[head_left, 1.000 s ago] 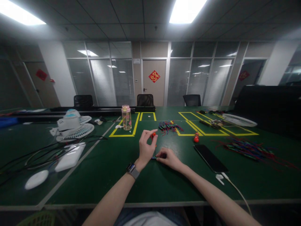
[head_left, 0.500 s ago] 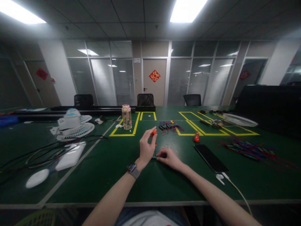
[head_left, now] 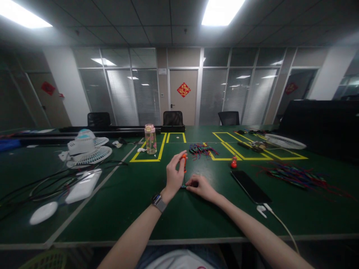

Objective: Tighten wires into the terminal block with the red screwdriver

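Note:
My left hand [head_left: 175,170] pinches the orange handle of a small screwdriver [head_left: 184,167] near its top. The screwdriver stands almost upright, its thin shaft reaching down to a small green circuit board [head_left: 183,186] on the table. My right hand [head_left: 202,186] has thumb and fingertips closed on the right edge of that board; the fingers cover part of it. Beyond my hands lies a pile of small boards with red and blue wires [head_left: 202,149]. A red-orange rounded object [head_left: 233,162] sits to the right.
A black phone [head_left: 250,186] with a white cable lies to the right, near a larger heap of wired boards [head_left: 300,177]. A clear bottle [head_left: 151,140] stands behind my left hand. White fans [head_left: 89,149], cables and a white power bank [head_left: 83,186] occupy the left side.
The fingers of my left hand have shifted slightly on the screwdriver, and more of its orange handle shows. My right hand stays at the board. The whole view has shifted a little.

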